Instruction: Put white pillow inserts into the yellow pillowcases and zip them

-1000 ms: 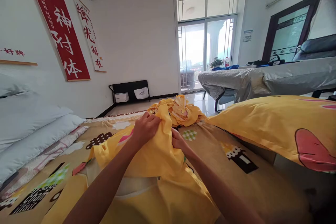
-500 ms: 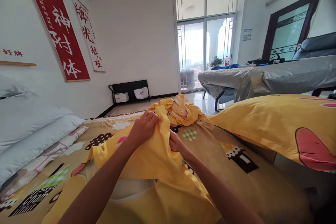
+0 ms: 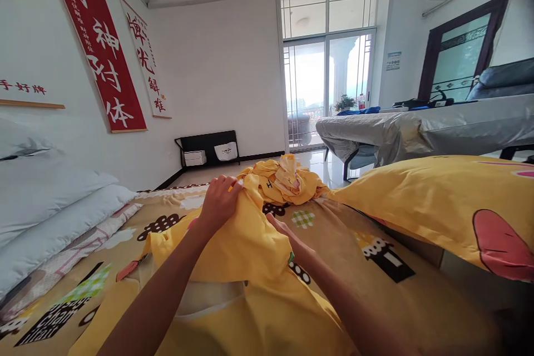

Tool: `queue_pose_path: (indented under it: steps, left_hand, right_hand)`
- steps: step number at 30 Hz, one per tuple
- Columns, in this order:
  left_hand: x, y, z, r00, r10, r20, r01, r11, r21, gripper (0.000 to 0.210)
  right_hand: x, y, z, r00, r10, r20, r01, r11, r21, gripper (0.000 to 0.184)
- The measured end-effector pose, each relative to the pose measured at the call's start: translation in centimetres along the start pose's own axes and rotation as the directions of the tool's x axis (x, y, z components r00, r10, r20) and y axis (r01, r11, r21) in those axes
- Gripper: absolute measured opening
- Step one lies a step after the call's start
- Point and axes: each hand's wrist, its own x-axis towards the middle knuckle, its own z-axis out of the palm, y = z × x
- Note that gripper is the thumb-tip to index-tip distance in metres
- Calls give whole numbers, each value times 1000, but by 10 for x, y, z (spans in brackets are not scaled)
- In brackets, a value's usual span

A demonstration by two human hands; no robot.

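A yellow cloth cover point(image 3: 233, 250) with a printed design lies bunched on the bed in front of me, a pale layer showing in its lower opening. My left hand point(image 3: 221, 197) is closed on its upper edge, fingers bent over the fabric. To the right of the raised fold is my right hand point(image 3: 292, 239), its visible fingers stretched toward the cloth and loose; the others are partly hidden behind the fabric. Just beyond both hands sits a crumpled yellow heap of fabric point(image 3: 287, 181).
A plump yellow pillow point(image 3: 409, 200) rests at the right. White pillows point(image 3: 62, 200) are stacked at the left on the patterned bed sheet point(image 3: 334, 267). Past the bed stand a plastic-covered table point(image 3: 417, 128) and a low black rack point(image 3: 208, 147) by the wall.
The upright fold between my hands has sunk. My left hand has shifted slightly left, and my right hand has loosened from the fold. The view has tilted up a little.
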Motion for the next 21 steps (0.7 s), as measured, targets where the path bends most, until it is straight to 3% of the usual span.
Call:
queue_pose_path:
  steps: [2, 4, 7, 9, 11, 14, 16, 19, 21]
  left_hand:
    - [0, 5, 1, 997, -74, 1, 74, 991, -109, 18]
    - [-1, 11, 2, 976, -195, 92, 213, 941, -264, 18]
    - [0, 19, 5, 911, -314, 267, 396, 844, -361, 22]
    - [1, 23, 9, 896, -324, 305, 425, 825, -373, 23]
    - [3, 25, 12, 902, -299, 313, 411, 818, -404, 23]
    - [6, 25, 14, 903, -269, 334, 404, 796, -451, 23]
    - [5, 21, 12, 888, -277, 367, 442, 735, -515, 21]
    - [-1, 10, 8, 826, -289, 483, 550, 598, -583, 38]
    - [-7, 2, 5, 726, -240, 645, 661, 501, -558, 51]
  right_hand:
    - [-2, -7, -6, 995, -62, 78, 62, 998, -7, 31]
    - [4, -16, -16, 989, -83, 126, 88, 995, -37, 29]
    - [23, -33, -31, 999, -37, -14, 36, 999, -32, 29]
    - [36, -45, -33, 989, 26, -144, -31, 999, -28, 37]
    - [45, -56, -27, 980, 69, -187, -91, 990, -112, 41]
    - [48, -63, -12, 968, 80, -237, -140, 959, -248, 37]
    - [47, -62, -5, 958, 53, -281, -115, 971, -210, 30]
    - [45, -56, -2, 947, 23, -320, -49, 996, -71, 17]
    - [46, -52, -3, 939, 18, -344, -23, 1000, -11, 15]
